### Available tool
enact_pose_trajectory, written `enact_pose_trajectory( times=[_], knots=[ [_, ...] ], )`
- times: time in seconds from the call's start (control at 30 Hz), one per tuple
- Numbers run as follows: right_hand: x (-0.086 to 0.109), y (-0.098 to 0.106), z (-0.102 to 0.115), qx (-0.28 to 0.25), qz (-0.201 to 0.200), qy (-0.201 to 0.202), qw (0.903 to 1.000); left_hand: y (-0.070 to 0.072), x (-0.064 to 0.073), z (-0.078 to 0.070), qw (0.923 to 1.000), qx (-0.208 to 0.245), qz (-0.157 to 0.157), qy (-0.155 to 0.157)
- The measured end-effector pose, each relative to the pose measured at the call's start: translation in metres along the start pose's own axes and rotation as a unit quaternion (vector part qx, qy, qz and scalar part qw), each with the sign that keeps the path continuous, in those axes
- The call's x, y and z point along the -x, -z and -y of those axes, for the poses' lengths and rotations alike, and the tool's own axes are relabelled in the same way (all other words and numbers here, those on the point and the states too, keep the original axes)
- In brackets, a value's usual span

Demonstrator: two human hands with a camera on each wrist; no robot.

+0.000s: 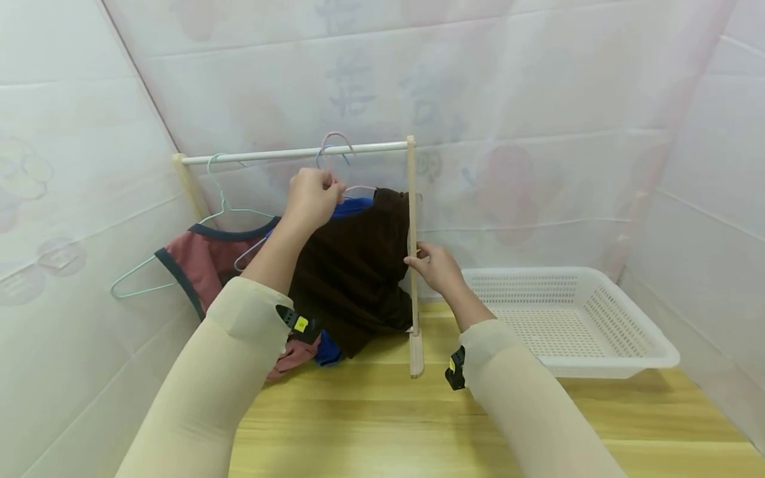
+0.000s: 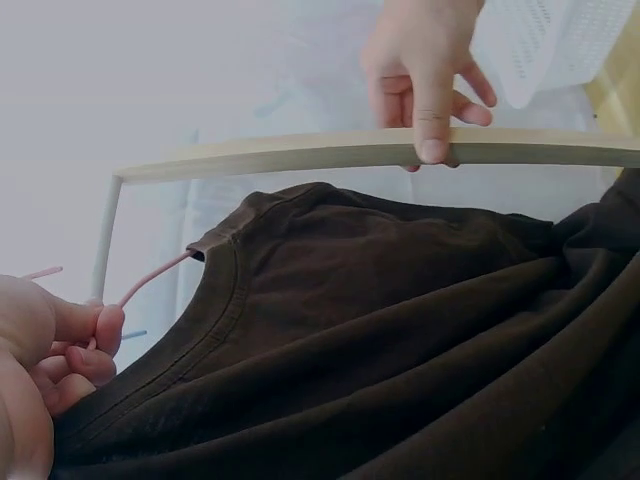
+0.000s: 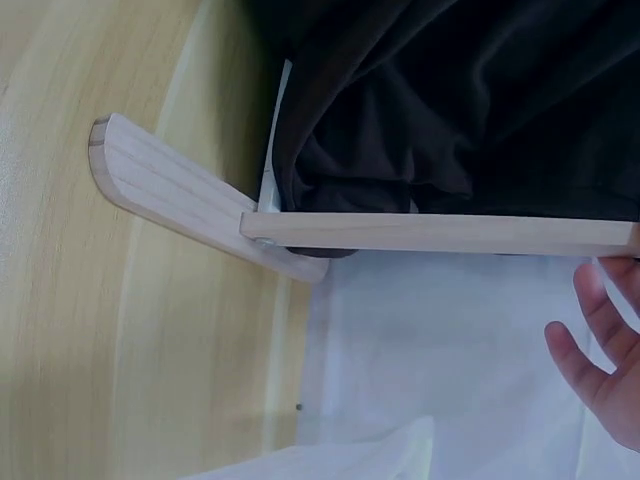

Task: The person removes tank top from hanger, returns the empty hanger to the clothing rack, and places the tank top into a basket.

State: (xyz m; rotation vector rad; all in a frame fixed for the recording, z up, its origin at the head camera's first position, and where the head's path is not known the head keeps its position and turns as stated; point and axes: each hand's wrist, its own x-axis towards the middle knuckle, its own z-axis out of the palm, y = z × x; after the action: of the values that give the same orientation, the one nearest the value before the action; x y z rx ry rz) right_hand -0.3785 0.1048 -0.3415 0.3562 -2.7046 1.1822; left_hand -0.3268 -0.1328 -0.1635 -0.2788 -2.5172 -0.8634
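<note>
My left hand pinches the neck of a pink hanger, whose hook loops over the rack's white rail. A dark brown short-sleeved top hangs from this hanger, its neckline showing in the left wrist view. With my right hand I hold the rack's wooden upright, thumb on the near side and fingertips behind. Part of the brown top lies against that upright. Behind it, mostly hidden, is a blue garment on a blue hanger.
A pink garment with navy trim hangs on a mint hanger at the left. The white basket stands on the wooden table at the right. The rack's foot extends toward me. Patterned cloth walls surround the table.
</note>
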Motion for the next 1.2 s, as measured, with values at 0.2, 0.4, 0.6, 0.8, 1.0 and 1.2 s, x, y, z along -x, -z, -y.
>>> enact_pose_trajectory(
  times=[0.2, 0.4, 0.6, 0.8, 1.0, 1.2],
  knots=[
    [0.0, 0.002, -0.004, -0.005, 0.006, -0.002, 1.0, 0.003, 0.021, 0.013, 0.9998, 0.017, 0.005, -0.01],
    [-0.002, 0.006, -0.007, 0.004, 0.003, -0.001, 1.0, 0.01, 0.037, 0.027, 0.9997, 0.011, -0.017, -0.016],
    [-0.004, 0.008, -0.008, 0.004, 0.003, -0.002, 1.0, 0.023, 0.05, 0.044, 0.9991, 0.012, -0.035, -0.021],
    [-0.003, 0.008, -0.007, 0.012, 0.002, -0.003, 0.9999, 0.036, 0.067, 0.058, 0.9972, 0.031, -0.066, -0.019],
    [-0.001, 0.008, -0.006, 0.01, -0.01, -0.003, 0.9999, 0.04, 0.083, 0.071, 0.9907, 0.067, -0.111, -0.042],
    [0.007, 0.008, -0.004, -0.039, -0.024, -0.014, 0.9989, 0.039, 0.094, 0.077, 0.9839, 0.103, -0.127, -0.072]
  ],
)
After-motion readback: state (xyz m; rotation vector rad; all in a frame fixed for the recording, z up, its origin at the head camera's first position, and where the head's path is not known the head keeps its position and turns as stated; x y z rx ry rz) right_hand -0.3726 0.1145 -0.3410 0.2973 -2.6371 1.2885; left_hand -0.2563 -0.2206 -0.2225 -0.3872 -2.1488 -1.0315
